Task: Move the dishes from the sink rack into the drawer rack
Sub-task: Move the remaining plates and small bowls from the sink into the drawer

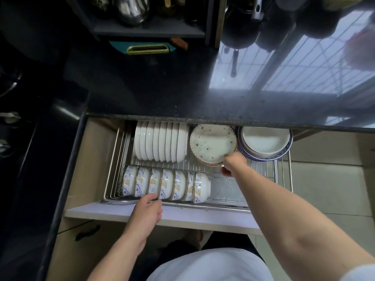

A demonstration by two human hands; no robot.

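Now, left hand (pixel 147 209) rests loose-fingered on the drawer front (pixel 182 217), touching the patterned bowls (pixel 165 185) on edge in the drawer rack (pixel 263 165). White plates (pixel 160 141) stand behind. Right hand (pixel 233 164) pinches the speckled plate (pixel 213 142) onto its stack, beside nested bowls (pixel 264 141). Looks nearly done; sink rack unseen.

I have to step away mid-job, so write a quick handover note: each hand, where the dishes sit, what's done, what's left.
Right hand grips the near rim of the speckled plate, atop a small stack at the drawer rack's back.
Left hand rests open on the drawer front, fingertips at the patterned bowls.
Done: white plates racked upright, bowls in the front row, blue-rimmed dishes back right.
Left: release the plate. The sink rack is out of view.
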